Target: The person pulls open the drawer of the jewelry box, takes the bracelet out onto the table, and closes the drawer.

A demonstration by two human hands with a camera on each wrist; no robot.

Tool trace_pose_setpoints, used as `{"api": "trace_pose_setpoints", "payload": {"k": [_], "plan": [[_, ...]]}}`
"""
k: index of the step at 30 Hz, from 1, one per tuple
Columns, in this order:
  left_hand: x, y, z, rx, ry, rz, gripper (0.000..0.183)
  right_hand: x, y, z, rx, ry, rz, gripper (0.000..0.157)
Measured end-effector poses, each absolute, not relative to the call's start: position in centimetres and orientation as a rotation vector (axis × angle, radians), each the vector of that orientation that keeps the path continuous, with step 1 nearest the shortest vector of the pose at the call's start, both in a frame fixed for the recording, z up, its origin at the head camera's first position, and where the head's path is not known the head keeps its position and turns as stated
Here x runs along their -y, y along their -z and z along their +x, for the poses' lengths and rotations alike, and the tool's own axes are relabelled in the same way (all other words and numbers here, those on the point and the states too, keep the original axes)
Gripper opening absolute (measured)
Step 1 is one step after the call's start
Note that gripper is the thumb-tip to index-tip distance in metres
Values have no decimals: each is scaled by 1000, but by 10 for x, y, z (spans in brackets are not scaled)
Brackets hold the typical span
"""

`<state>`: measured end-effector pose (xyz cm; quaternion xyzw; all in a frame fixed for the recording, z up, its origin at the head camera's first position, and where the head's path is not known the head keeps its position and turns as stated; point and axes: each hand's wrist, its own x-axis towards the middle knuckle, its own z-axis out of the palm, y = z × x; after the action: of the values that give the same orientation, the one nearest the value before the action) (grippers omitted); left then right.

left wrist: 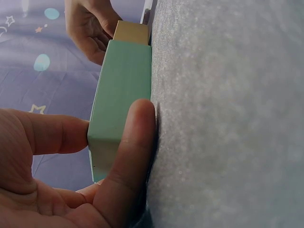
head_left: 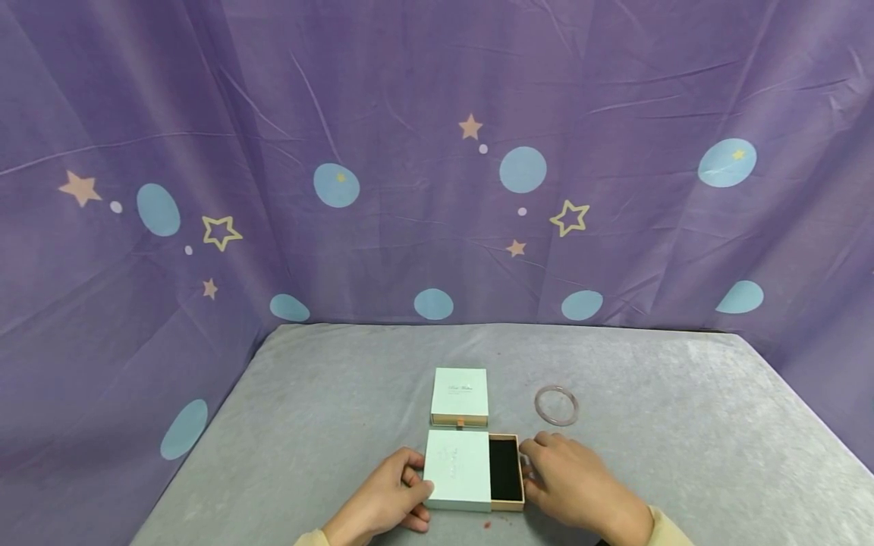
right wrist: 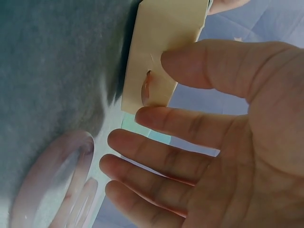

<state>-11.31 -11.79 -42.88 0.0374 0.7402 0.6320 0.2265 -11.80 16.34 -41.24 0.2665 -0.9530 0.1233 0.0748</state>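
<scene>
A mint-green drawer box [head_left: 457, 469] lies on the table, its tan drawer [head_left: 507, 505] partly slid out to the right and showing a black lining [head_left: 505, 470]. My left hand [head_left: 396, 489] grips the sleeve's left end between thumb and fingers, with the green side wall [left wrist: 124, 90] in sight in the left wrist view. At the drawer's right end is my right hand [head_left: 573, 481], its fingers extended. In the right wrist view the thumb touches the tan end face, beside a small ribbon pull [right wrist: 146, 88], with the index fingertip right at its edge.
Directly behind the drawer box sits a second mint-green box [head_left: 460, 393], closed, with an orange ribbon tab facing forward. A translucent pinkish bangle [head_left: 539, 409] lies behind my right hand. A purple patterned curtain [head_left: 382, 258] rises along the grey cloth-covered table's [head_left: 287, 425] back and sides.
</scene>
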Motion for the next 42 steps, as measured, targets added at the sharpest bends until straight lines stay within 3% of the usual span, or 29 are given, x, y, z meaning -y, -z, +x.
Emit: {"api": "trace_pose_setpoints", "payload": {"k": [21, 42], "plan": [[117, 430, -114, -2040, -1739, 96, 36, -158, 413, -115, 2889, -346, 829, 29], [117, 433, -115, -2058, -1740, 112, 33, -154, 414, -113, 2864, -364, 919, 20]]}}
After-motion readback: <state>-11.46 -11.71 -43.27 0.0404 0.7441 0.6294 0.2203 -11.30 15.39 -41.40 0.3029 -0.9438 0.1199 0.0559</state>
